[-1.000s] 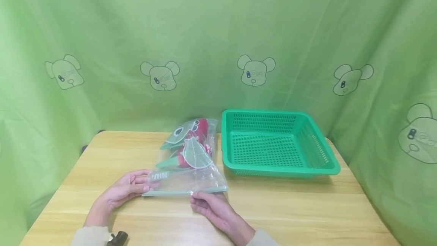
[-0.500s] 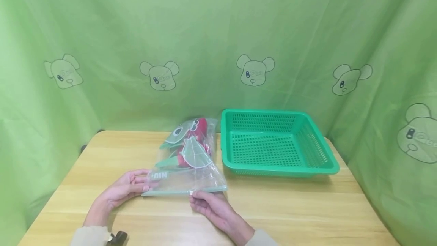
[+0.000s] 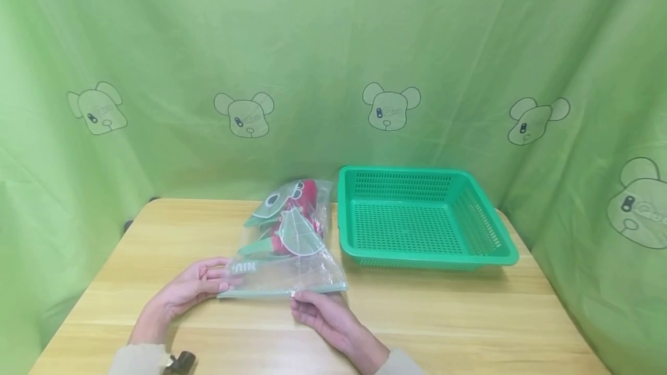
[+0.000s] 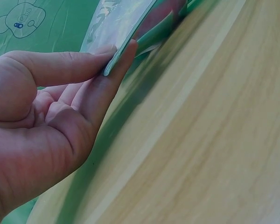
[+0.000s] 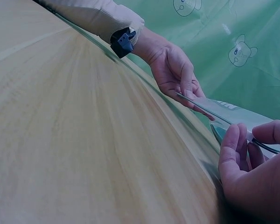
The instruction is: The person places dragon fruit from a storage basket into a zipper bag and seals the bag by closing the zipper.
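Note:
A clear plastic zipper bag (image 3: 276, 275) with a pale green zip edge lies on the table, that edge toward me. Inside it shows a red and green item (image 3: 297, 224) with white outlines; its kind is not plain through the plastic. My left hand (image 3: 190, 288) pinches the bag's left corner between thumb and fingers, and the left wrist view shows the thumb (image 4: 74, 67) on top of the edge. At the white zip slider (image 3: 293, 294), my right hand (image 3: 330, 320) pinches the zip edge. The right wrist view has both hands on the same edge.
A green plastic basket (image 3: 427, 261) with slotted walls stands at the back right, beside the bag. The wooden table (image 3: 469, 328) ends at a green curtain (image 3: 312, 28) printed with bear heads. A dark device (image 3: 179, 362) is worn at the left wrist.

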{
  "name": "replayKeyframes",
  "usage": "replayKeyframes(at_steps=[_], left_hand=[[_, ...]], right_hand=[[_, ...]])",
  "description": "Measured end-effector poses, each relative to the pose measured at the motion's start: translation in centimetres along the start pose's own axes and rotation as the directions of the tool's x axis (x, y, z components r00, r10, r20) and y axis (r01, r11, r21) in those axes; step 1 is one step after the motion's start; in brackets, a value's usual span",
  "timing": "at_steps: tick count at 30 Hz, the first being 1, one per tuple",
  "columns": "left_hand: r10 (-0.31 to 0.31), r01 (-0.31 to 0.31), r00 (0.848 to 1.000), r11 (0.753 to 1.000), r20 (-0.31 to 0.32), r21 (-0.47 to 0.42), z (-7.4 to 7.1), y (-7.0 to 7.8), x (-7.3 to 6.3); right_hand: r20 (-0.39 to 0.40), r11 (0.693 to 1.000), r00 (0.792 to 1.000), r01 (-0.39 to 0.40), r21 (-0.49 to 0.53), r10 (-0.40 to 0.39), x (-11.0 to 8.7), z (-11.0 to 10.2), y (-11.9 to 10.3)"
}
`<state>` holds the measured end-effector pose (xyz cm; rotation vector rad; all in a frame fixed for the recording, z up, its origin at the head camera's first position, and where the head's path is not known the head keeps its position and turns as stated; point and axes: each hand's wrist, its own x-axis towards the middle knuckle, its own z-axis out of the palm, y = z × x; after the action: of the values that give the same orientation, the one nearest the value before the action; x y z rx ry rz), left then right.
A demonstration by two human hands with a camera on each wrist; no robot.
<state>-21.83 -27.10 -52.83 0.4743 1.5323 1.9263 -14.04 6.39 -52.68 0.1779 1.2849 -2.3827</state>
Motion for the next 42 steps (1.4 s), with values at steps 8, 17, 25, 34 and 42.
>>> replayKeyframes(at_steps=[8, 17, 25, 34, 42], left_hand=[[-0.007, 0.007, 1.0, 1.0, -0.001, 0.001, -0.1, 0.0, 0.0], [0.004, -0.004, 1.0, 1.0, 0.015, -0.003, -0.4, -0.2, 0.0], [-0.004, 0.004, 1.0, 1.0, 0.01, -0.004, -0.2, 0.0, -0.1], [0.003, -0.003, 1.0, 1.0, 0.0, 0.001, -0.3, 0.0, 0.2], [0.007, -0.007, 1.0, 1.0, 0.007, 0.019, -0.5, -0.2, 0.0]], right_hand=[[0.005, 1.0, 1.0, 0.003, 0.005, -0.003, -0.1, 0.0, 0.0], [-0.003, 1.0, 1.0, 0.017, 0.021, -0.017, -0.3, -0.3, -0.3], [-0.001, 1.0, 1.0, 0.02, 0.019, -0.02, -0.6, -0.8, -0.6], [0.015, 0.999, 1.0, 0.013, 0.033, -0.013, -0.7, -1.5, -1.2], [0.01, 1.0, 1.0, -0.011, -0.005, 0.011, -0.7, -1.8, -1.7]])
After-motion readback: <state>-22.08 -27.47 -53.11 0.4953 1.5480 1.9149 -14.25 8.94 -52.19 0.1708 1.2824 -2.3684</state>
